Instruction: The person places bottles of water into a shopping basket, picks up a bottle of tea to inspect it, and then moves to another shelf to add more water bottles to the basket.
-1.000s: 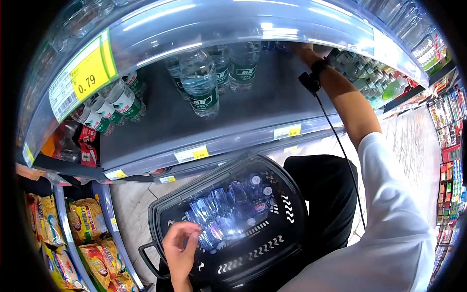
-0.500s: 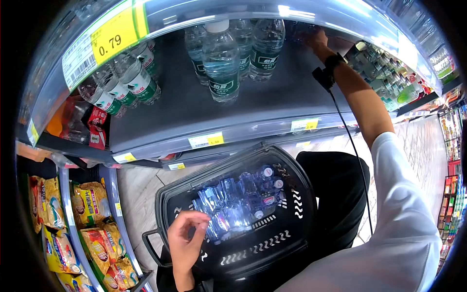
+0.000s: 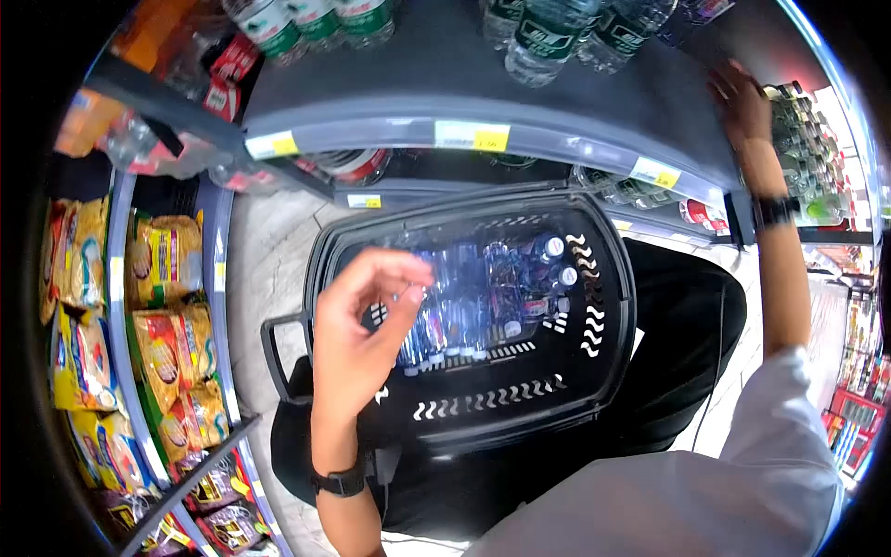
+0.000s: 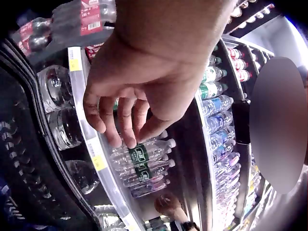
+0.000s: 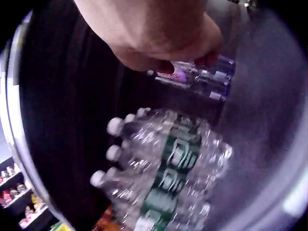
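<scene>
Our left hand (image 3: 364,325) hovers above the left edge of the basket (image 3: 510,415), fingers loosely bent around nothing. Our right hand (image 3: 745,107), also empty, its fingers relaxed, is at the right end of the shelf (image 3: 390,88), near purple-labelled bottles (image 5: 192,79). Clear bottles (image 3: 459,311) lie from the basket's middle towards its far right corner.

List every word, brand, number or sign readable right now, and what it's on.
"怡寶", blurred, my best reading: green-labelled bottles on the shelf.
Shelf-edge price tags: digits too blurred.
White-and-green-labelled bottles: characters too blurred.
Purple-labelled bottles near the right hand: unreadable.
Bottles in the basket: labels too small and blurred.
Yellow food bags: print too small.
Nothing else is legible.
</scene>
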A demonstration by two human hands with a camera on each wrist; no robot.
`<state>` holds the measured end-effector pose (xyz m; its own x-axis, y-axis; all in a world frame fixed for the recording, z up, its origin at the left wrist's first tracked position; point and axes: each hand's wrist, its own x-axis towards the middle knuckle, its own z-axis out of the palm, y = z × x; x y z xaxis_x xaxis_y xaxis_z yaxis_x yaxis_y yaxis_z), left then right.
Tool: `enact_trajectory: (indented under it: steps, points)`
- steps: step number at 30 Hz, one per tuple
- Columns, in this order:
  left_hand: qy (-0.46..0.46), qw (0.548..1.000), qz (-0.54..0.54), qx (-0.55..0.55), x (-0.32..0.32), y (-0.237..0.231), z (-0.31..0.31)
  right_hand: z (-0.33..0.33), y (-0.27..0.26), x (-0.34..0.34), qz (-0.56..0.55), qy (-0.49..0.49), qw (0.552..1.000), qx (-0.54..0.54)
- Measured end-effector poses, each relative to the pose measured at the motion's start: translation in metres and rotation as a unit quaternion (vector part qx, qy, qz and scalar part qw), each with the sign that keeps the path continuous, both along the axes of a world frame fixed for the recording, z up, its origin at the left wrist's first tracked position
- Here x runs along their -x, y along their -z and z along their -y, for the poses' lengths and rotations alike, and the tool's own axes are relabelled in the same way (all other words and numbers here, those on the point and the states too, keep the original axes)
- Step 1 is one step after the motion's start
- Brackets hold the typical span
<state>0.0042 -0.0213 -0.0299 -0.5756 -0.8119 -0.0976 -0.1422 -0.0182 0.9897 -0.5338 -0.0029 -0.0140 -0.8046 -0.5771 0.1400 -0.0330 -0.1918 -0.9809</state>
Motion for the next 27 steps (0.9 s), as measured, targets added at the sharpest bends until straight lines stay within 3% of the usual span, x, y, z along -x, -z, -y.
enact_trajectory:
  steps: [2,3,4,5,6,7,8,9,11,12,14,15,17,18,21,22,24,25,27]
  points:
    - [0.008,1.000,-0.021,0.006,-0.002,-0.003,-0.001,-0.038,-0.016,-0.074,-0.018,-0.005,0.998,-0.059]
    - [0.004,1.000,-0.028,0.014,0.000,-0.003,0.000,-0.062,-0.014,-0.093,-0.021,-0.149,0.984,-0.096]
    - [0.006,0.999,-0.040,0.015,0.001,-0.004,0.002,-0.077,-0.003,-0.137,-0.131,-0.230,0.957,-0.115]
    - [0.007,0.999,-0.051,0.016,0.002,-0.006,0.004,-0.086,-0.003,-0.194,-0.110,-0.238,0.935,-0.239]
    - [0.009,0.998,-0.051,0.028,0.004,-0.010,0.005,-0.094,0.015,-0.229,-0.128,-0.318,0.888,-0.305]
    - [0.003,0.997,-0.070,0.031,0.005,-0.007,0.005,-0.103,0.058,-0.245,-0.243,-0.422,0.830,-0.273]
    - [0.001,0.997,-0.071,0.034,0.005,-0.005,0.007,-0.101,0.056,-0.275,-0.262,-0.469,0.692,-0.483]
    - [-0.001,0.997,-0.072,0.039,0.005,-0.004,0.008,-0.105,0.093,-0.289,-0.314,-0.502,0.615,-0.521]
    - [-0.004,0.995,-0.085,0.043,0.004,-0.004,0.007,-0.119,0.158,-0.308,-0.444,-0.532,0.543,-0.475]
    - [-0.009,0.994,-0.098,0.048,0.002,-0.003,0.006,-0.123,0.192,-0.314,-0.447,-0.536,0.538,-0.472]
    - [-0.008,0.993,-0.106,0.047,-0.002,-0.003,0.005,-0.125,0.231,-0.330,-0.419,-0.501,0.474,-0.591]
    - [-0.002,0.992,-0.116,0.047,-0.003,-0.003,0.005,-0.125,0.235,-0.334,-0.422,-0.504,0.472,-0.588]
    - [0.006,0.990,-0.114,0.080,-0.006,-0.005,0.007,-0.120,0.223,-0.346,-0.285,-0.401,0.592,-0.639]
    - [0.011,0.990,-0.110,0.083,-0.006,-0.005,0.008,-0.119,0.226,-0.351,-0.289,-0.405,0.590,-0.636]
    - [0.020,0.990,-0.114,0.083,-0.005,-0.005,0.008,-0.127,0.258,-0.347,-0.021,-0.359,0.680,-0.639]
    - [0.021,0.990,-0.106,0.093,-0.004,-0.003,0.008,-0.150,0.322,-0.327,-0.182,-0.383,0.717,-0.554]
    - [0.036,0.990,-0.094,0.095,0.000,-0.002,0.006,-0.134,0.313,-0.311,-0.220,-0.330,0.694,-0.601]
    - [0.044,0.994,-0.045,0.091,0.000,-0.007,0.002,-0.135,0.297,-0.294,-0.232,-0.433,0.704,-0.514]
    - [0.091,0.985,-0.008,0.146,0.000,-0.012,-0.005,-0.111,0.203,-0.288,-0.059,-0.400,0.721,-0.563]
